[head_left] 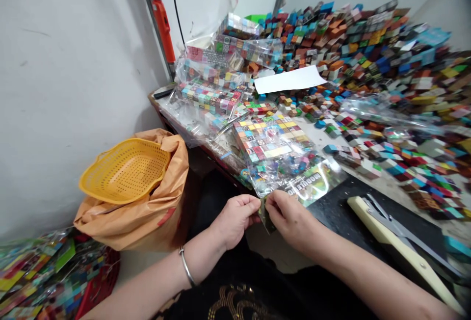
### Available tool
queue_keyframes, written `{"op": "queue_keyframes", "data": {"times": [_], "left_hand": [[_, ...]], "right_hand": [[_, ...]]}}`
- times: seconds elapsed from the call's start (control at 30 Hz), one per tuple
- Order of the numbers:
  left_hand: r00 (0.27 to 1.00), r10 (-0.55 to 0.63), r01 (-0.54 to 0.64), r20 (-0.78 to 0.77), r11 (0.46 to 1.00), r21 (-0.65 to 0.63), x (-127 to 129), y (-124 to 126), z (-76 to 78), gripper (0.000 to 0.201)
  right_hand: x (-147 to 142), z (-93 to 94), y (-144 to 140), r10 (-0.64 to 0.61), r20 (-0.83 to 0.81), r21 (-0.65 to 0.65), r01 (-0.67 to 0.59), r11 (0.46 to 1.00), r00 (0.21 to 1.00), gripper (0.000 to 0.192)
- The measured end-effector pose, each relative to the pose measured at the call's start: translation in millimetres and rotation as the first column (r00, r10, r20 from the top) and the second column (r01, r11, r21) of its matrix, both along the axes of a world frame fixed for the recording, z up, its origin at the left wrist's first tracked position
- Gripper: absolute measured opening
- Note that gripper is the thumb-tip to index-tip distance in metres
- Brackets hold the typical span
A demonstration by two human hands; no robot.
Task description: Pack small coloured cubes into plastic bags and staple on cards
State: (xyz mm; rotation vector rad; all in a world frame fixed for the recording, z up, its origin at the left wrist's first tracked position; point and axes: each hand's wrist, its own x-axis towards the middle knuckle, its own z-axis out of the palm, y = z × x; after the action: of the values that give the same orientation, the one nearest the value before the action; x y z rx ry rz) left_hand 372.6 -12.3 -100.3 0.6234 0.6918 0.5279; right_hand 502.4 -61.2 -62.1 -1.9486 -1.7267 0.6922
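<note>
Clear plastic bag (285, 163) of small coloured cubes lies at the bench's near edge, its printed open end pinched between the left hand (235, 219) and the right hand (290, 217), thumbs and forefingers pressed together on the film. It looks slippery and limp, weighted by the loose cubes, so the mouth's edge seems the safest hold. Scissors (401, 234) rest just right of it; a heap of cubes (386, 65) fills the far right corner, and a yellow basket (125, 170) sits off the left edge.

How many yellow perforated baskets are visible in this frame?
1. The yellow basket sits on top of the orange bag on the floor, left of both hands; others may be hidden.
</note>
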Motion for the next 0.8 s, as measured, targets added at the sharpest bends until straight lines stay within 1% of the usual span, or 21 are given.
{"op": "queue_keyframes", "data": {"times": [0.1,0.2,0.33,0.4,0.53,0.73,0.8], "left_hand": [[0.999,0.005,-0.004,0.048,1.000,-0.017,1.2,0.7,0.2,0.023],[0.997,0.007,-0.007,0.072,1.000,0.001,2.4,0.8,0.6,0.021],[0.997,0.008,-0.014,0.072,0.997,0.078,3.2,0.6,1.9,0.018],[0.998,0.004,-0.011,0.057,0.993,0.120,2.9,1.0,3.0,0.018],[1.000,-0.002,0.000,0.007,0.984,0.177,1.4,2.4,5.3,0.021],[1.000,-0.005,0.010,-0.022,0.979,0.202,-0.5,4.5,4.8,0.021],[0.999,-0.003,0.011,-0.039,0.978,0.207,-1.2,4.7,4.4,0.021]], "right_hand": [[0.4,6.3,3.8,-0.013,-0.056,-0.046,0.011,0.999,0.998,0.017],[-0.8,15.4,6.6,-0.065,-0.140,-0.137,0.046,0.989,0.988,0.017],[-1.3,25.8,7.5,-0.201,-0.302,-0.303,0.106,0.947,0.932,0.018],[0.7,28.0,7.3,-0.215,-0.345,-0.347,0.088,0.934,0.914,0.019],[6.9,27.8,6.6,-0.197,-0.456,-0.364,0.020,0.931,0.868,0.020],[12.2,24.1,6.6,-0.231,-0.590,-0.369,-0.004,0.929,0.773,0.019],[14.5,20.4,6.7,-0.249,-0.613,-0.366,0.010,0.930,0.750,0.019]]}}
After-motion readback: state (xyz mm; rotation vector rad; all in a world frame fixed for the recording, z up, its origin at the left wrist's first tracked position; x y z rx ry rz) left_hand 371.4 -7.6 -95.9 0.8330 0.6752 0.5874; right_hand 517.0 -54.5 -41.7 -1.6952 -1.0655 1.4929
